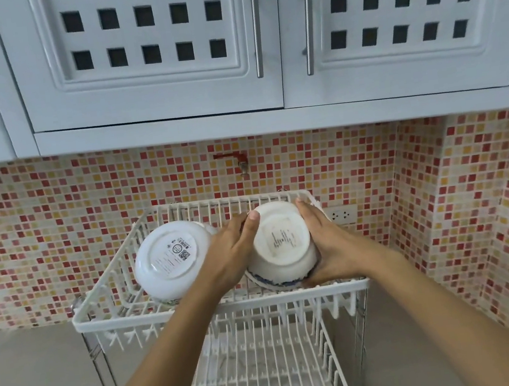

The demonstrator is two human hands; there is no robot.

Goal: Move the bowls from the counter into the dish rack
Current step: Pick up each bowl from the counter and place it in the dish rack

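Presently, a white bowl (pixel 284 240) is held upside down, base tilted toward the camera, over the right half of the upper tier of a white wire dish rack (pixel 219 307). It is gripped from both sides: the left hand (pixel 231 248) is pressed against its left wall, with the thumb laid on the edge of the base, and the right hand (pixel 326 241) is cupped around its right wall, the fingers (pixel 305 209) of that hand curled over the far edge. A worn label can be seen on the base, and a blue pattern is glimpsed at the rim, which is at or just above the tier's wires; whether it is touching them cannot be told. A second white bowl (pixel 171 257) is already lodged in the left half of the same tier, also inverted and tilted, with a printed sticker and code on its base; it lies just beside the left hand. The lower tier (pixel 262 374) of the rack is seen beneath, between the two forearms. The rack is set on a pale worktop (pixel 35 380) against a wall of red, orange and cream mosaic tiles (pixel 55 201), below white cabinet doors (pixel 145 45).
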